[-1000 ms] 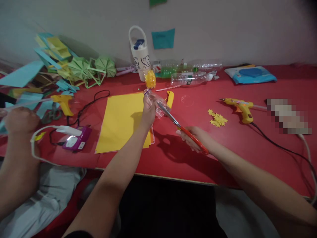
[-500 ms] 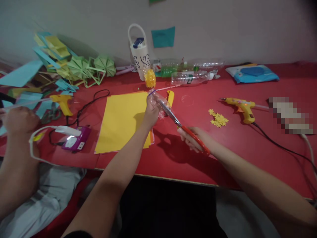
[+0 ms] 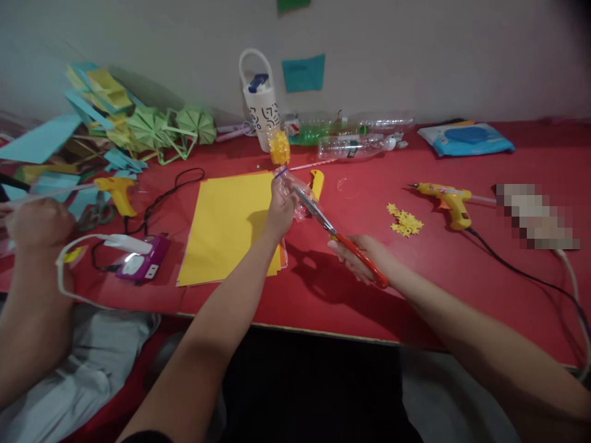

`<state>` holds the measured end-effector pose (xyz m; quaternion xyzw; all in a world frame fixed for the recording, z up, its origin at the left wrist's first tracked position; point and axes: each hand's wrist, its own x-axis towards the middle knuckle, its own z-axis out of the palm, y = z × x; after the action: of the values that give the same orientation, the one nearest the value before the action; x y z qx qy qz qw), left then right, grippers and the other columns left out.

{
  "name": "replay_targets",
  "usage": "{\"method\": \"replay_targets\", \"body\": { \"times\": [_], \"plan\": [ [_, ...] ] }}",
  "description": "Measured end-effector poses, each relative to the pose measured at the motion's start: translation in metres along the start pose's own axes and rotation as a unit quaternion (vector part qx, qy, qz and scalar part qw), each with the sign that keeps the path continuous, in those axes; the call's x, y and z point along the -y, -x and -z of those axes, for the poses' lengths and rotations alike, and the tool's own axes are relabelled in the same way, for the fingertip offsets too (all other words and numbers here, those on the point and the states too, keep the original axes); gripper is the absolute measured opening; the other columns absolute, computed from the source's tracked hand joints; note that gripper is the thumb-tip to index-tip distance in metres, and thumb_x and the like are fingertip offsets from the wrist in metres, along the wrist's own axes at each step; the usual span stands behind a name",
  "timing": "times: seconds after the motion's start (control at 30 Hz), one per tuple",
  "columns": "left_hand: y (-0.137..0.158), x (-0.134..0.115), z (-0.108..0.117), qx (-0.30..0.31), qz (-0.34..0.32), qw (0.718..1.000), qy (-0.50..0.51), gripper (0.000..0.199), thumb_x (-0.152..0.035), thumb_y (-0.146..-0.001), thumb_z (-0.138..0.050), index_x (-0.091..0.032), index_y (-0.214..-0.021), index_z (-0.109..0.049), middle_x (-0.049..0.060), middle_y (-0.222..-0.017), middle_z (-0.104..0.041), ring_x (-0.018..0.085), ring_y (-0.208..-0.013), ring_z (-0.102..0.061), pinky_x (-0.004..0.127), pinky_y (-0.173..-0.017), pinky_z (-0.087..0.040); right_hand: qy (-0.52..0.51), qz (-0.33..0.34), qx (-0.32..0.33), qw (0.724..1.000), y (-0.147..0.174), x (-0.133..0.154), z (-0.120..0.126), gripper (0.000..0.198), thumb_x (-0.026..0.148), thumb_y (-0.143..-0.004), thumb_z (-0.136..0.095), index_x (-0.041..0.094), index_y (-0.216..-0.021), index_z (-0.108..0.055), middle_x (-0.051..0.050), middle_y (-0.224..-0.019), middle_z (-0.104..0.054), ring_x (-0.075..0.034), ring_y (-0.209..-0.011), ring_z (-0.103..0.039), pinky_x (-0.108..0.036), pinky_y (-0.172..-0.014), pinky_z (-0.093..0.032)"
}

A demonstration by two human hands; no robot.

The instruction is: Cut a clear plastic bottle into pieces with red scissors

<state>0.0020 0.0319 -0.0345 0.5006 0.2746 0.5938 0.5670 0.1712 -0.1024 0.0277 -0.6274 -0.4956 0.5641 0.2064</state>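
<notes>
My left hand (image 3: 281, 209) is closed around a clear crinkled plastic piece (image 3: 297, 182) that has a purple strip along one end. Its exact kind is hard to make out. Red-handled scissors (image 3: 342, 239) are gripped in my right hand (image 3: 362, 255), the blades reaching up and left against the plastic by my left fingers. The blades look nearly closed. Just beyond my left hand stands a clear container of small yellow pieces (image 3: 279, 148). Below that hand lies a stack of yellow paper (image 3: 226, 227), and a yellow cutter (image 3: 317, 183) is partly hidden behind the plastic.
Yellow stars (image 3: 406, 223) and a yellow glue gun (image 3: 446, 200) lie to the right. Clear bottles (image 3: 353, 147), a white tumbler (image 3: 263, 111) and a wipes pack (image 3: 466, 140) line the back. A co-worker's hand (image 3: 40, 223) is left, near a purple power block (image 3: 144, 258).
Hands, scissors and plastic stay almost in place. The view has shifted slightly; the scissors show only a very small movement toward the left.
</notes>
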Motion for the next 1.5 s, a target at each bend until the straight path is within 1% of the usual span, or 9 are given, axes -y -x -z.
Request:
{"method": "replay_targets", "body": {
  "times": [0.1, 0.3, 0.43, 0.6, 0.73, 0.97, 1.23, 1.37, 1.5],
  "plan": [
    [0.0, 0.0, 0.003, 0.042, -0.009, 0.999, -0.002, 0.05, -0.057, -0.073, -0.077, -0.029, -0.102, -0.047, 0.002, -0.091, -0.056, 0.024, -0.102, -0.063, 0.049, -0.1, -0.048, -0.015, 0.018, 0.011, 1.0, -0.002, -0.003, 0.002, 0.057, 0.076, -0.075, -0.063, 0.022, -0.064, -0.047, 0.01, -0.039, -0.04, -0.006, -0.028, -0.038, -0.02, -0.031, -0.033],
    [0.005, -0.002, -0.001, 0.06, 0.005, 0.997, -0.045, 0.055, -0.047, -0.079, -0.075, -0.029, -0.117, -0.041, 0.005, -0.1, -0.063, 0.028, -0.11, -0.063, 0.052, -0.101, -0.048, -0.043, 0.053, 0.05, 0.996, -0.005, -0.008, 0.005, 0.063, 0.085, -0.073, -0.054, 0.023, -0.065, -0.048, 0.01, -0.038, -0.038, -0.006, -0.028, -0.037, -0.022, -0.038, -0.042],
    [0.007, -0.005, -0.006, 0.035, 0.03, 0.998, -0.047, 0.047, -0.036, -0.079, -0.075, -0.03, -0.113, -0.044, 0.005, -0.099, -0.065, 0.03, -0.117, -0.062, 0.051, -0.102, -0.047, -0.044, 0.04, 0.017, 0.998, -0.002, -0.004, 0.002, 0.058, 0.078, -0.077, -0.058, 0.022, -0.063, -0.047, 0.01, -0.04, -0.038, -0.006, -0.028, -0.037, -0.021, -0.035, -0.039],
    [0.006, -0.004, -0.006, 0.014, 0.031, 0.999, -0.018, 0.041, -0.022, -0.08, -0.072, -0.03, -0.111, -0.048, 0.004, -0.1, -0.065, 0.028, -0.116, -0.062, 0.049, -0.105, -0.046, -0.029, 0.005, -0.005, 1.0, 0.002, 0.002, 0.0, 0.052, 0.068, -0.08, -0.064, 0.023, -0.062, -0.046, 0.009, -0.038, -0.038, -0.007, -0.028, -0.037, -0.02, -0.031, -0.031],
    [0.004, 0.001, -0.003, 0.019, 0.018, 1.0, -0.015, 0.047, -0.027, -0.078, -0.074, -0.029, -0.114, -0.045, 0.005, -0.103, -0.065, 0.028, -0.114, -0.063, 0.053, -0.106, -0.045, -0.017, 0.005, -0.01, 1.0, 0.004, 0.005, 0.001, 0.05, 0.066, -0.08, -0.065, 0.023, -0.062, -0.046, 0.009, -0.037, -0.039, -0.007, -0.028, -0.038, -0.02, -0.032, -0.032],
    [0.004, 0.0, -0.006, 0.01, 0.019, 1.0, -0.014, 0.046, -0.033, -0.075, -0.077, -0.031, -0.111, -0.049, 0.005, -0.097, -0.064, 0.029, -0.116, -0.062, 0.048, -0.101, -0.048, -0.006, -0.007, -0.014, 1.0, 0.005, 0.008, 0.002, 0.053, 0.068, -0.079, -0.065, 0.023, -0.061, -0.046, 0.009, -0.035, -0.039, -0.007, -0.027, -0.038, -0.019, -0.031, -0.03],
    [0.009, -0.006, -0.011, 0.032, 0.019, 0.999, -0.039, 0.04, -0.028, -0.076, -0.075, -0.029, -0.105, -0.047, 0.003, -0.096, -0.063, 0.025, -0.103, -0.065, 0.046, -0.093, -0.052, -0.053, 0.056, 0.029, 0.997, 0.0, -0.003, 0.005, 0.057, 0.077, -0.077, -0.059, 0.023, -0.063, -0.047, 0.011, -0.038, -0.037, -0.005, -0.028, -0.035, -0.021, -0.036, -0.04],
    [0.011, -0.006, -0.015, 0.036, 0.014, 0.999, -0.034, 0.037, -0.026, -0.075, -0.075, -0.028, -0.099, -0.047, 0.004, -0.091, -0.06, 0.027, -0.101, -0.065, 0.047, -0.092, -0.052, -0.048, 0.038, 0.015, 0.998, 0.0, -0.002, 0.004, 0.057, 0.076, -0.077, -0.06, 0.022, -0.062, -0.047, 0.01, -0.039, -0.039, -0.005, -0.027, -0.037, -0.02, -0.032, -0.035],
    [0.011, -0.005, -0.014, 0.032, 0.016, 0.999, -0.04, 0.04, -0.029, -0.075, -0.074, -0.028, -0.102, -0.046, 0.005, -0.095, -0.061, 0.03, -0.112, -0.062, 0.049, -0.096, -0.049, -0.026, 0.018, 0.001, 0.999, 0.002, 0.003, 0.003, 0.054, 0.07, -0.08, -0.063, 0.023, -0.06, -0.045, 0.009, -0.035, -0.038, -0.007, -0.027, -0.038, -0.02, -0.031, -0.032]
  ]
}}
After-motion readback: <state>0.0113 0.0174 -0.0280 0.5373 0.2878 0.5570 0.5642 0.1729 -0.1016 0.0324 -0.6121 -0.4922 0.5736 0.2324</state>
